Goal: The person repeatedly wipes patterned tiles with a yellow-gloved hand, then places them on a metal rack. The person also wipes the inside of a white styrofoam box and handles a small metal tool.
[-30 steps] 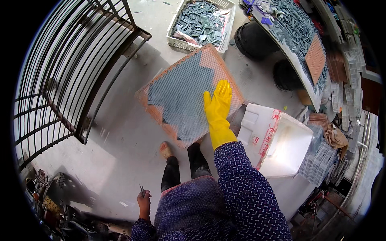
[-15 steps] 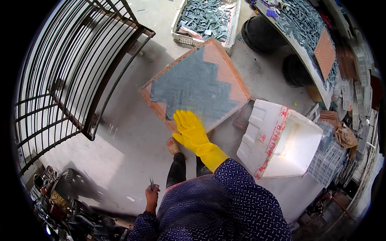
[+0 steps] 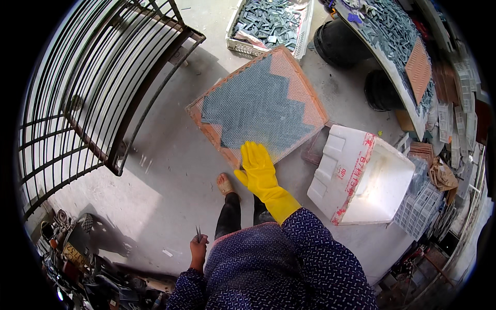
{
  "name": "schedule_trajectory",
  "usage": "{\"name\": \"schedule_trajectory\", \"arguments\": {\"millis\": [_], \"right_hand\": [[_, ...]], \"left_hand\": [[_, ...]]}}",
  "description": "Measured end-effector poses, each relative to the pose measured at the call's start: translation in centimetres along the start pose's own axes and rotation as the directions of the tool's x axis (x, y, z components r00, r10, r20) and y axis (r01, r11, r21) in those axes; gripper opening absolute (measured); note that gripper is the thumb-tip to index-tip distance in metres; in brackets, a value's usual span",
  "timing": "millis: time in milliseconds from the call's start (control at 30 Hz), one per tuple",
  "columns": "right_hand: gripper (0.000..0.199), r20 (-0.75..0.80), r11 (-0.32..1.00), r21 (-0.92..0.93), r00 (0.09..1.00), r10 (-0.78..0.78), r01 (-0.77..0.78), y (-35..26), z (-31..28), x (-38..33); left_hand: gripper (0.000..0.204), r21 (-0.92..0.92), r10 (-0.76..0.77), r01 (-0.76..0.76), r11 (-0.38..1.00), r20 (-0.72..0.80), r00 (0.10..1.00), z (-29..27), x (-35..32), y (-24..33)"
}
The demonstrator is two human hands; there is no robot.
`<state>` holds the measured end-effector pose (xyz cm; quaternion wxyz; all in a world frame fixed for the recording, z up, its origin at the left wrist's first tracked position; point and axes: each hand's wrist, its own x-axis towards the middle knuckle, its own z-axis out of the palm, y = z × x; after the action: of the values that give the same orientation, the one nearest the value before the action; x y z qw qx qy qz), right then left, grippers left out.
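My right hand [image 3: 260,173], in a long yellow rubber glove, lies flat with its fingers together and thumb apart. Its fingertips rest at the near edge of an orange board [image 3: 208,133]. Grey-green strip tiles [image 3: 248,103] form a zigzag-edged block on that board, with a fine pale mesh [image 3: 293,77] spread over them. Low at my left side, my bare left hand [image 3: 198,249] is closed around a pair of tweezers [image 3: 198,233], their points upward.
A white crate [image 3: 243,46] of loose tiles stands beyond the board. At right are a white foam box [image 3: 338,175] and a table [image 3: 380,54] heaped with tiles. A barred metal rack [image 3: 139,98] stands left, with a motorcycle [image 3: 77,258] at lower left.
My gloved right hand has slid right along the board's near edge and a little toward me. The left hand keeps the tweezers; the whole view has shifted slightly.
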<state>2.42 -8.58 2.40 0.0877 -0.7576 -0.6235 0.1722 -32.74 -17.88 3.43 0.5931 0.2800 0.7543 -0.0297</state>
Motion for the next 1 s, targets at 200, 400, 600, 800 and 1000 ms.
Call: {"name": "schedule_trajectory", "arguments": {"millis": [200,400,600,800,1000], "right_hand": [[0.062,0.119,0.976,0.21,0.989,-0.088,0.061,0.6,-2.1,-4.7],[0.066,-0.188,0.965,-0.086,0.955,0.229,-0.248,4.0,-1.6,-1.0],[0.063,-0.03,0.991,0.098,0.995,0.095,-0.092,-1.7,0.2,-3.8],[0.037,-0.066,0.935,0.354,0.997,0.038,-0.012,-0.8,-0.1,-6.0],[0.021,0.203,0.573,0.55,0.763,0.613,-0.607,5.5,-1.4,1.1]], "left_hand": [[0.013,-0.022,0.084,-0.084,0.996,-0.006,0.996,-0.6,-0.1,3.2],[0.012,-0.043,0.024,-0.024,0.999,0.001,1.0,-1.4,0.6,2.6],[0.012,-0.007,0.02,-0.02,1.0,0.038,0.999,0.0,0.4,2.0],[0.012,0.02,0.112,-0.113,0.993,0.028,0.993,-0.2,-0.2,5.2],[0.013,-0.002,0.048,-0.048,0.999,0.031,0.998,-0.2,0.2,5.2]]}}
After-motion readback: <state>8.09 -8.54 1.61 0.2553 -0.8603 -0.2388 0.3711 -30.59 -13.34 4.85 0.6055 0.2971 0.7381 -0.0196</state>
